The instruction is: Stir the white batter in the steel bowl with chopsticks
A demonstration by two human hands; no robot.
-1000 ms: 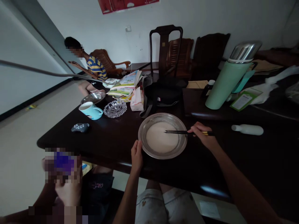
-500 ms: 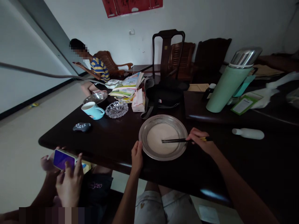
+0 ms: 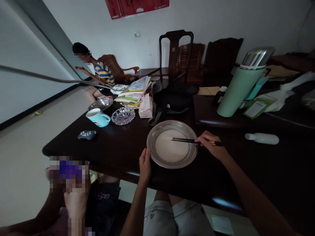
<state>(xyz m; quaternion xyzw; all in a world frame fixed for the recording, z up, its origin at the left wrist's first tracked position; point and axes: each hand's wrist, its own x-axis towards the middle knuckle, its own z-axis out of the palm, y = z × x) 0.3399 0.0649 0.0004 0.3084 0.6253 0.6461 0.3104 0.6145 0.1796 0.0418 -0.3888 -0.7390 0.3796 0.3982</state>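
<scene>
Dark bench (image 3: pixel 118 152) on my feed; bowl (image 3: pixel 151 146) near its six-o'clock edge; left grip (image 3: pixel 145 165) touching eight o'clock, closure I can't tell; right grip (image 3: pixel 210 144) pinching chopsticks (image 3: pixel 184 140); one hard sweep could slop liquid (image 3: pixel 169 152).

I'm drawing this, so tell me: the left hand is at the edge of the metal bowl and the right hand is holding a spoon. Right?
Not quite: the right hand is holding black chopsticks, not a spoon, as the head view shows. The left hand is at the edge of the metal bowl.
</scene>
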